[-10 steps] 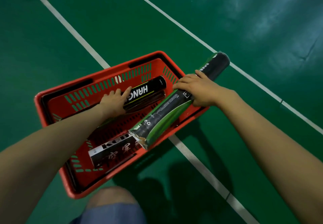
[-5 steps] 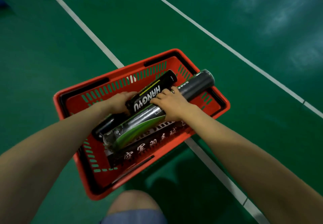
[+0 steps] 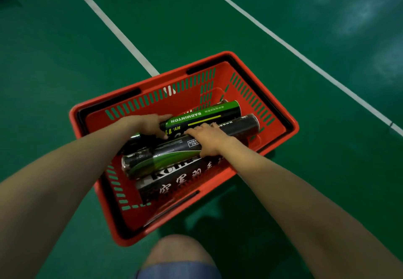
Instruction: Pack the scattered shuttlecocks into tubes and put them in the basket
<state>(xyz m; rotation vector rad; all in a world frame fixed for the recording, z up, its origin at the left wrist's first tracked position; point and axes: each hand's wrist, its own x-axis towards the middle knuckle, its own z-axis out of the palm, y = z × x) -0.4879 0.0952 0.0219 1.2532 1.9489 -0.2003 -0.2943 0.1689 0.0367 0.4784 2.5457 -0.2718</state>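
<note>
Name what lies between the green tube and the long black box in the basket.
In the head view, a black tube with a green stripe, gripped by the right hand, lies between the green tube and the black box.

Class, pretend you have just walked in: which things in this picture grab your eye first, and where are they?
The red basket stands out at centre on the green court floor, which is marked with white lines. Inside it, the left hand holds the green BADMINTON tube, and the right hand grips the black tube beside it.
</note>
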